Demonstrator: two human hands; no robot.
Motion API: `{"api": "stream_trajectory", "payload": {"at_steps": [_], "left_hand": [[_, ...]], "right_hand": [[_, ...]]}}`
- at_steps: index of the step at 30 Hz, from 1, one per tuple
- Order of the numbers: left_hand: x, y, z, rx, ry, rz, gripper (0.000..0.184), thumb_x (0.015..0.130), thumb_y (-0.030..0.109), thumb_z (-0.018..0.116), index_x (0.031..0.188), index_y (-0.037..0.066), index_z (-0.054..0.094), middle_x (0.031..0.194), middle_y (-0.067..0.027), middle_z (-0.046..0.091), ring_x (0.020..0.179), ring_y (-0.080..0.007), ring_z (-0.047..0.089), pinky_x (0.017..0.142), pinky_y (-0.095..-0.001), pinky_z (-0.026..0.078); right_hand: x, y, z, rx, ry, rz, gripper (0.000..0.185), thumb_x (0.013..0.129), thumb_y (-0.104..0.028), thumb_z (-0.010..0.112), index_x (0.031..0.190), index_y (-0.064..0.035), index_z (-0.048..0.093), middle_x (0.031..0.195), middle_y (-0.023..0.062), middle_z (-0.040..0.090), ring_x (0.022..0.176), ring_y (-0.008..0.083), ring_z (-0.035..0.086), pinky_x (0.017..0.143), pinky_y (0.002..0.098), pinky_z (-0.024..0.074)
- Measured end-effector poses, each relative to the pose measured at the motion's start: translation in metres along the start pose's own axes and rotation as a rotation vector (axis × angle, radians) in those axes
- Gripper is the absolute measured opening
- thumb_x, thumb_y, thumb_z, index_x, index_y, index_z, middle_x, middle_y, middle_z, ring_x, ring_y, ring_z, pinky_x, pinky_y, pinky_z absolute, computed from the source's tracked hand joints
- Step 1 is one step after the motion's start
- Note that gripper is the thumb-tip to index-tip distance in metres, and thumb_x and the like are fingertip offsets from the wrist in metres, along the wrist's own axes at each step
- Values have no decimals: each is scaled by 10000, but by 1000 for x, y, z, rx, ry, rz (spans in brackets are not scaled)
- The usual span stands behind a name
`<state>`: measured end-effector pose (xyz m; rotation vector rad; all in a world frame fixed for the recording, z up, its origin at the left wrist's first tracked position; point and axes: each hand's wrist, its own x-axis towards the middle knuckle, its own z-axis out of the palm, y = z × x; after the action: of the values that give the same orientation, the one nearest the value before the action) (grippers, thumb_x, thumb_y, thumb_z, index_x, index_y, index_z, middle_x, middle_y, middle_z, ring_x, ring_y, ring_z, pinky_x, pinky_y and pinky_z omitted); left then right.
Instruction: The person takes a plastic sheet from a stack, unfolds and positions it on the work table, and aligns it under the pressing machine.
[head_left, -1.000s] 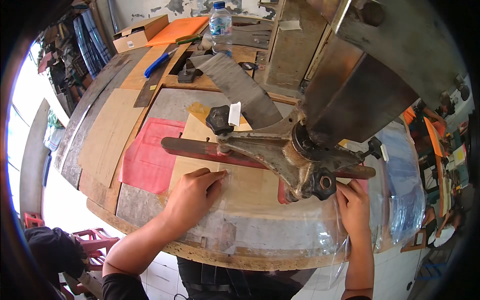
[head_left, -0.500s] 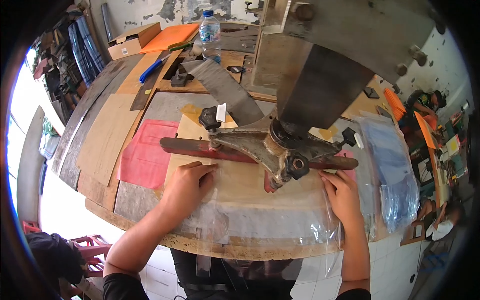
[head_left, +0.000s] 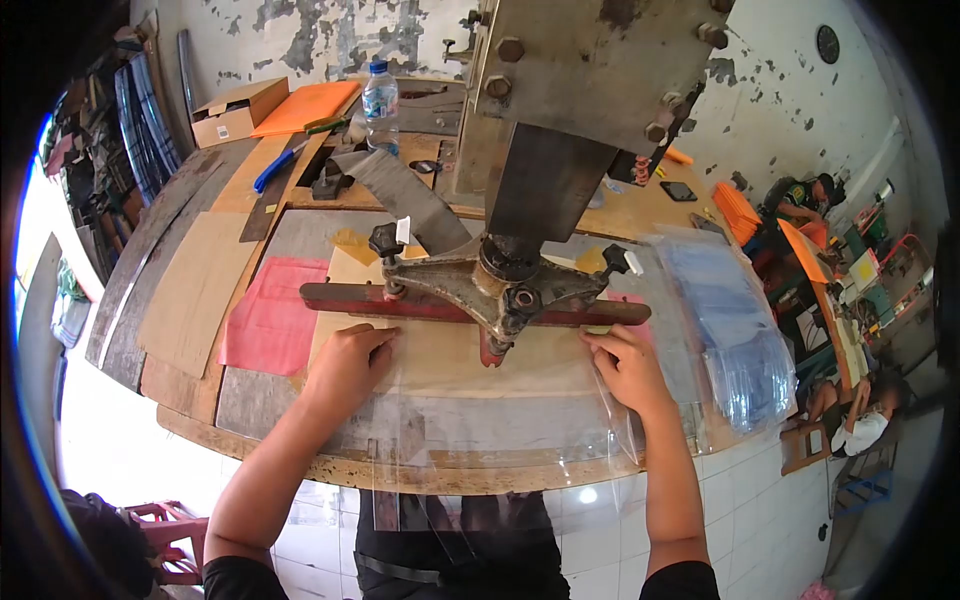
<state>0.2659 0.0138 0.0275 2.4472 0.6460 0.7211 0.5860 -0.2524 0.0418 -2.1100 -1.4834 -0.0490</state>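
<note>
A clear plastic sheet (head_left: pixel 500 432) lies over the front of the worktable and hangs past its edge. My left hand (head_left: pixel 350 366) pinches the sheet's left side, thumb and fingers pressed together. Opposite it, my right hand (head_left: pixel 628 368) pinches the right side. Both sets of fingertips are just in front of a long red-edged metal bar (head_left: pixel 450 311) carried by a press head (head_left: pixel 500 268). Under the clear sheet is a tan sheet (head_left: pixel 450 348). Whether the bar touches the plastic, I cannot tell.
A pile of clear bluish plastic sleeves (head_left: pixel 720 320) lies at the right, pink sheet material (head_left: pixel 272 315) at the left. Behind are a water bottle (head_left: pixel 381 110), a blue-handled cutter (head_left: pixel 275 170), a cardboard box (head_left: pixel 238 112) and orange sheets (head_left: pixel 308 108). Other people sit at the far right.
My view has shifted, so the press and table appear further left. Both hands keep their pinch on the plastic sheet, at nearly the same place beside the bar.
</note>
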Motion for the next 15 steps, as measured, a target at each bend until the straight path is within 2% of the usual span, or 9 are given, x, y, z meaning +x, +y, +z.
{"api": "stream_trajectory", "payload": {"at_steps": [6, 9, 11, 12, 14, 15], "left_hand": [[-9, 8, -10, 84, -63, -2, 283, 924, 92, 670, 1182, 34, 770, 920, -179, 714, 829, -374, 700, 787, -453, 565], [-23, 13, -19, 93, -73, 80, 300, 928, 101, 687, 1212, 42, 761, 926, -147, 686, 805, -361, 687, 752, -444, 560], [-39, 30, -31, 88, -108, -4, 297, 922, 123, 718, 1205, 46, 766, 1020, -130, 689, 902, -323, 686, 796, -433, 550], [-48, 36, -35, 92, -106, -1, 297, 922, 123, 718, 1205, 46, 766, 1020, -130, 689, 902, -323, 686, 796, -433, 550], [-68, 43, -40, 93, -28, 48, 288, 908, 124, 737, 1187, 65, 778, 1121, -110, 685, 1046, -303, 658, 914, -434, 520], [-77, 45, -38, 102, -23, 41, 288, 908, 124, 737, 1187, 65, 778, 1121, -110, 685, 1046, -303, 658, 914, -434, 520]], "right_hand": [[-7, 1, -11, 43, -52, -19, 290, 959, -52, 641, 1215, -78, 777, 950, 113, 669, 881, 290, 679, 795, 383, 548], [-12, -5, -19, 125, -15, -82, 285, 981, -50, 625, 1230, -60, 765, 1004, 110, 683, 924, 271, 677, 805, 356, 533], [-26, -16, -30, 127, -116, 210, 290, 1001, -55, 611, 1258, -51, 747, 1105, 110, 696, 1000, 260, 678, 842, 341, 529], [-35, -20, -33, 130, -111, 208, 290, 1001, -55, 611, 1258, -51, 747, 1105, 110, 696, 1000, 260, 678, 842, 341, 529], [-58, -26, -30, 287, 66, 210, 288, 1019, -66, 589, 1268, -34, 730, 1190, 134, 693, 1080, 277, 679, 907, 340, 521], [-70, -28, -26, 296, 62, 201, 288, 1019, -66, 589, 1268, -34, 730, 1190, 134, 693, 1080, 277, 679, 907, 340, 521]]}}
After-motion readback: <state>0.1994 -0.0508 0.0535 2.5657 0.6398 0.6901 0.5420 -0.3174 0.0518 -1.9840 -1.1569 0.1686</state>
